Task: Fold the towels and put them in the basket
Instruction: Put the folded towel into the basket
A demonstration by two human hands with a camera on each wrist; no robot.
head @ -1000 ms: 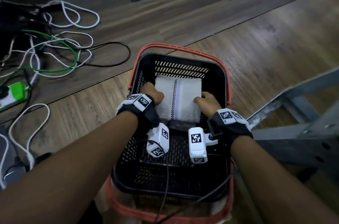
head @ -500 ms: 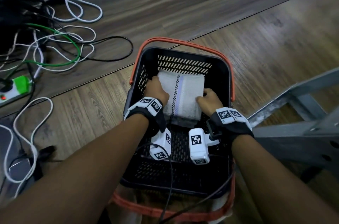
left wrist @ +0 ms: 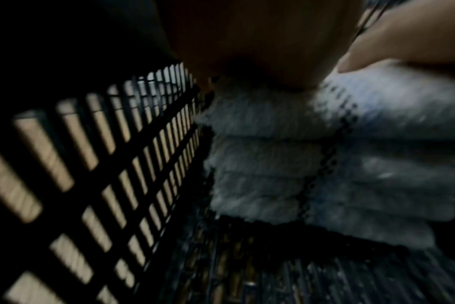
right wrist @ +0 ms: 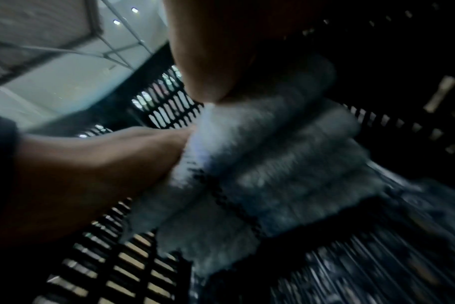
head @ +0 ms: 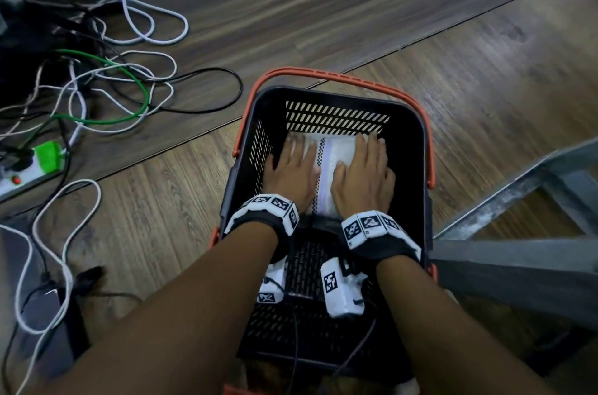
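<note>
A folded white towel (head: 335, 155) with a checked and lilac stripe lies in the far half of the black basket (head: 411, 152), which has orange handles (head: 336, 77). My left hand (head: 293, 168) and right hand (head: 364, 171) lie flat on top of it, fingers straight, pressing down side by side. In the left wrist view the towel (left wrist: 273, 164) shows as several stacked layers against the slatted basket wall (left wrist: 91, 164). The right wrist view shows the same folded layers of the towel (right wrist: 286, 164) on the basket floor, blurred.
The basket stands on a wooden floor (head: 485, 71). A tangle of white, green and black cables (head: 106, 90) and a power strip (head: 48, 156) lie to the left. A grey metal frame (head: 517, 252) stands close on the right.
Both hands held the towel by its sides while it went down into the basket. Now they have let go and lie flat on top of it, nearer the far wall.
</note>
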